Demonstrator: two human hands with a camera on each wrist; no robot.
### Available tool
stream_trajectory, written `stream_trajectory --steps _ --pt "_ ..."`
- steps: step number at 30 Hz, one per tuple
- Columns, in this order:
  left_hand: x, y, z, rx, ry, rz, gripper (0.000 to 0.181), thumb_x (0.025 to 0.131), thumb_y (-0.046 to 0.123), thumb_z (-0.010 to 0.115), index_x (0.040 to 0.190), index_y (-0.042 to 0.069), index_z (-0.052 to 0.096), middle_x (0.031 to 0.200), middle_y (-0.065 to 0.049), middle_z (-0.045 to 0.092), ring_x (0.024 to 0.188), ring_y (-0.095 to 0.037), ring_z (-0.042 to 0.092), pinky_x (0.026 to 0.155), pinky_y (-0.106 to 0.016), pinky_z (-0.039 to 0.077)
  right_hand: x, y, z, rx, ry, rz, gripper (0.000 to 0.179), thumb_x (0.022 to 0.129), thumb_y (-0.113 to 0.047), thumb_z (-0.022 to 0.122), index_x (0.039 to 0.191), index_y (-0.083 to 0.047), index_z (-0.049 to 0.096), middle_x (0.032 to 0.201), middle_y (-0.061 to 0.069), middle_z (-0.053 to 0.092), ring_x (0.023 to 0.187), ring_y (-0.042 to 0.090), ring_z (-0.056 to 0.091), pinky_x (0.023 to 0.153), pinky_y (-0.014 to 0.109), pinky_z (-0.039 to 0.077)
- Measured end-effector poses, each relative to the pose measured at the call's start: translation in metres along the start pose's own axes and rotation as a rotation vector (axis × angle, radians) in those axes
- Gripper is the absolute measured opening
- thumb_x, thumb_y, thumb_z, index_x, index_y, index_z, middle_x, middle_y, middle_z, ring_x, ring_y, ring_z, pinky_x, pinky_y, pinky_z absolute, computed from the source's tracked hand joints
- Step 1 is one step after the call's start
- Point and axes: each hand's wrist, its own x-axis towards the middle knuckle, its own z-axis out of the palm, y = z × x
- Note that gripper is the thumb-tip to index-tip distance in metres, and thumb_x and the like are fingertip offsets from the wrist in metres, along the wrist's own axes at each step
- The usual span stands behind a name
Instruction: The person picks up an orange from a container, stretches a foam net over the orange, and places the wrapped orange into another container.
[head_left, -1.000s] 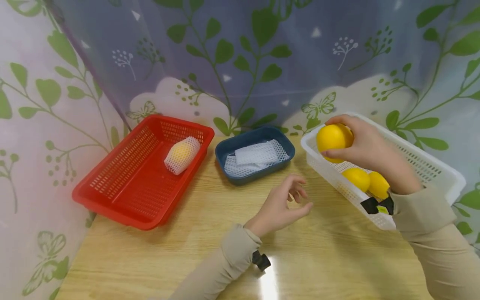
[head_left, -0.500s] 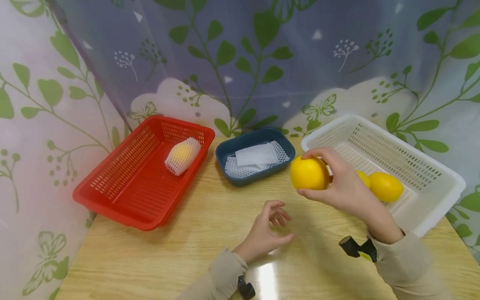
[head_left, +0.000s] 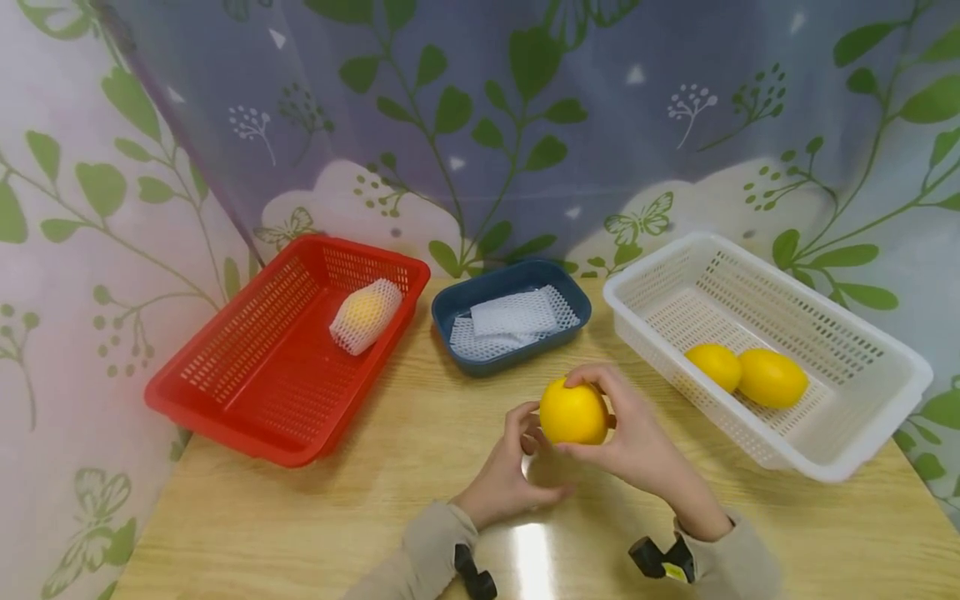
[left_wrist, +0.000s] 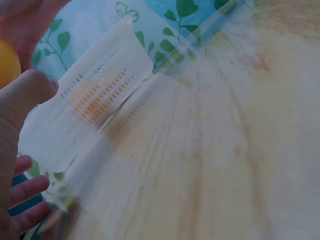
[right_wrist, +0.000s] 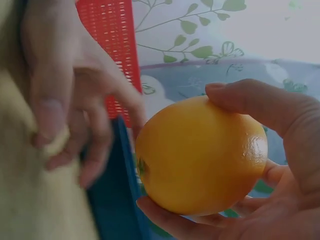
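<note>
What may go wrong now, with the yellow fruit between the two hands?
The yellow fruit might slip and roll across the table: the right hand holds it, but the left hand is not closed around it. The white nets in the blue tray overlap, so two might lift together.

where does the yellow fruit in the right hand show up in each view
Head: the yellow fruit is right of centre, below mid-height, gripped by the right hand.
Left wrist: only a sliver, cut off by the left edge, in the upper half.
Right wrist: large, a little right of and below centre.
Shared landmark: the left hand, visible in all three views.
</note>
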Motion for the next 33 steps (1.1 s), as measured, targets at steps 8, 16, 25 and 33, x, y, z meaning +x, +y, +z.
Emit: stream_trajectory --steps 8,16,25,33 --pt "0.0 0.0 0.004 0.08 0.008 0.101 0.118 0.069 0.016 0.092 0.151 0.016 0.007 0.142 -0.012 0.042 0.113 -0.021 0.057 0.101 -0.037 0.046 -0.012 0.029 0.024 0.167 -0.051 0.112 0.063 0.072 -0.008 0.088 0.123 -0.014 0.051 0.128 0.008 0.052 0.106 0.033 0.054 0.081 0.039 0.053" --pt "0.005 -0.003 0.0 0.229 0.027 0.267 0.108 0.067 0.01 0.091 0.147 0.011 0.018 0.15 -0.017 0.027 0.136 -0.032 0.038 0.109 -0.046 0.038 -0.014 0.051 0.043 0.178 0.014 0.157 0.05 0.081 -0.014 0.08 0.124 -0.01 0.054 0.124 0.006 0.057 0.11 0.025 0.052 0.09 0.039 0.044" --pt "0.004 -0.005 0.0 0.201 -0.004 0.269 0.098 0.07 0.014 0.09 0.146 0.013 0.029 0.151 -0.013 0.029 0.136 -0.028 0.039 0.109 -0.043 0.039 -0.014 0.065 0.055 0.281 0.021 0.212 0.039 0.09 -0.012 0.069 0.126 -0.004 0.055 0.126 0.015 0.055 0.104 0.026 0.058 0.084 0.031 0.052" --pt "0.004 -0.006 0.0 0.15 0.022 0.181 0.1 0.069 0.026 0.092 0.149 0.017 0.033 0.145 -0.002 0.037 0.13 -0.019 0.042 0.108 -0.038 0.04 -0.016 0.074 0.062 0.356 0.027 0.232 0.029 0.103 -0.017 0.051 0.128 -0.003 0.054 0.127 0.014 0.055 0.11 0.021 0.054 0.09 0.027 0.047"
